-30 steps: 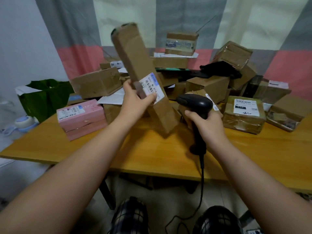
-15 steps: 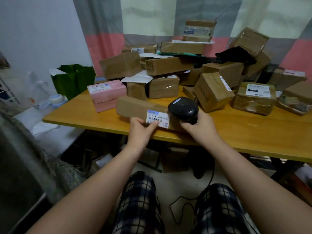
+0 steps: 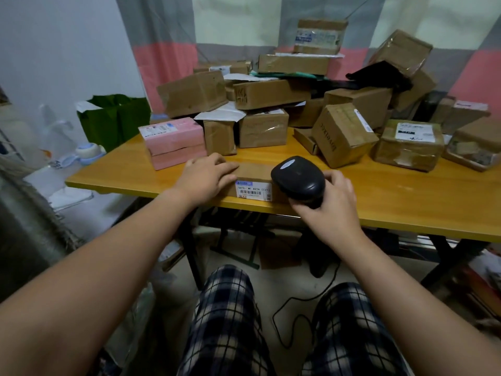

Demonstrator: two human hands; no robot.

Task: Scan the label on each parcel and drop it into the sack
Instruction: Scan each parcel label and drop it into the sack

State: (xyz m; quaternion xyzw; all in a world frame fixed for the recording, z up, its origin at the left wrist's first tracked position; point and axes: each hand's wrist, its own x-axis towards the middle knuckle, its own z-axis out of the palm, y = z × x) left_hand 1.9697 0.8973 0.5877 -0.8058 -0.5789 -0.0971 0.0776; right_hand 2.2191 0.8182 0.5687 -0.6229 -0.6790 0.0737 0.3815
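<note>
A long brown cardboard parcel (image 3: 253,172) lies flat along the front edge of the yellow table (image 3: 379,202), its white barcode label (image 3: 253,189) facing me. My left hand (image 3: 207,176) grips the parcel's left end from above. My right hand (image 3: 329,198) holds a black barcode scanner (image 3: 298,179) just right of the label, head tilted toward it. The scanner's cable (image 3: 287,316) hangs to the floor. At the far left edge stands a grey woven sack (image 3: 24,234).
A heap of brown parcels (image 3: 273,93) covers the table's back half, with two stacked pink boxes (image 3: 174,142) at the left and a labelled box (image 3: 409,143) at the right. A green bag (image 3: 113,120) stands beyond the table's left end. My plaid-trousered knees are below.
The parcel went from upright in the air to lying flat at the table's front edge. My left hand shifted onto its top. The scanner moved in close beside the label.
</note>
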